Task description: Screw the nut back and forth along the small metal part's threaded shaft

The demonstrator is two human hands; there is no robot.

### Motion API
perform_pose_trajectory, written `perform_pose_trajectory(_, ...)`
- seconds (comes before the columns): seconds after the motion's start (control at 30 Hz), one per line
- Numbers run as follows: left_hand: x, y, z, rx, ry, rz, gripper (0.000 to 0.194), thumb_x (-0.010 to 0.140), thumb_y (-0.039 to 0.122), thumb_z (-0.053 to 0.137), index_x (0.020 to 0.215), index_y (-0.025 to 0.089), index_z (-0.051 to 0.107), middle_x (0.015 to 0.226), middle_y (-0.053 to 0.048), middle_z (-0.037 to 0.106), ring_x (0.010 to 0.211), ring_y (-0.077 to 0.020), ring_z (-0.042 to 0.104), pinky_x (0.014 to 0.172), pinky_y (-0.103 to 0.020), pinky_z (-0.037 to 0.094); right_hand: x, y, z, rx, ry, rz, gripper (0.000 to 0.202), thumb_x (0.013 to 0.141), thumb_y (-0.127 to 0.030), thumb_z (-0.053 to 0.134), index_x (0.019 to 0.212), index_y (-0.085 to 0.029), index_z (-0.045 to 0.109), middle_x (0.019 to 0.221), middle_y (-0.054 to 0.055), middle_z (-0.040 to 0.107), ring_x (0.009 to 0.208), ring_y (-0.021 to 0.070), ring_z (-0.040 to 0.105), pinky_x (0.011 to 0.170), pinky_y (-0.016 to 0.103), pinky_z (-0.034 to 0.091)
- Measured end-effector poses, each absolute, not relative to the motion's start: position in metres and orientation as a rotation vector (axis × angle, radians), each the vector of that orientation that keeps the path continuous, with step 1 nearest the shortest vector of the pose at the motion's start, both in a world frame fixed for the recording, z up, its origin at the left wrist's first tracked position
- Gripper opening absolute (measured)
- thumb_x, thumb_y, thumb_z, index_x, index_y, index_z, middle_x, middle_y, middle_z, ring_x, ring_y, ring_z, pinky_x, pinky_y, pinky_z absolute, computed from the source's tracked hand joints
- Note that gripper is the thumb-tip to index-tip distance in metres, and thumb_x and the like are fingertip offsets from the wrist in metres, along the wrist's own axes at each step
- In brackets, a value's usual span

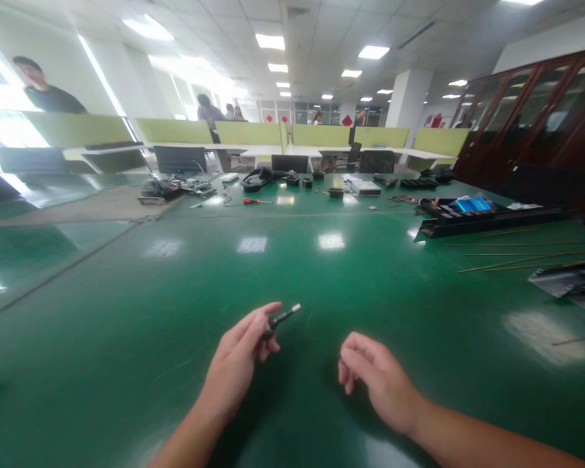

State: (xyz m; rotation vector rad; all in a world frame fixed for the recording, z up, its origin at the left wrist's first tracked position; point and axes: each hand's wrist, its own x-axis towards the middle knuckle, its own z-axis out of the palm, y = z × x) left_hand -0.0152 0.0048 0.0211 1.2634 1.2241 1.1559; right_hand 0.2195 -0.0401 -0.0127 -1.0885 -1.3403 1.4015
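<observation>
My left hand [241, 344] is closed around a small dark tool with a thin shaft and pale tip [285, 316]. Its shaft points up and to the right, away from me, and most of its body is hidden in my fingers. To the right, my right hand [375, 374] is held above the green tabletop [292, 279] with its fingers curled and the thumb against them. Whether something small sits in that pinch is hidden. The two hands are apart, and the tool's tip touches nothing.
A red-handled screwdriver [253, 201] lies among electronic parts along the far side. At right are a long black tray [492, 224] with a blue item, thin rods [517, 260] and clear plastic packaging [570, 283]. Several people are beyond the green partitions [322, 135].
</observation>
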Motion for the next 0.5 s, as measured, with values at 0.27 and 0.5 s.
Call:
perform_pose_trajectory(0.27,-0.030,0.030,0.024,0.671,1.129,1.559,0.018,0.090,0.019,0.060,0.102,0.011,0.071,0.091,-0.008,0.066,0.074,-0.0137,0.062,0.062,-0.021,0.058,0.219,-0.037,-0.022,-1.013,-1.361,1.366,0.053,0.098,-0.060,0.043,0.069,-0.017,0.056,0.059,0.002,0.058,0.055,0.0144,0.055,0.057,0.027,0.045)
perform_pose_trajectory(0.5,-0.047,0.033,0.016,0.765,1.268,1.579,0.022,0.079,0.008,0.071,0.098,0.015,0.063,0.105,-0.008,0.071,0.088,-0.0140,0.069,0.075,-0.020,0.059,0.216,-0.035,-0.024,-0.977,-1.366,1.376,0.056,0.095,-0.066,0.044,0.070,-0.017,0.056,0.057,0.001,0.058,0.052,0.0143,0.053,0.056,0.027,0.044)
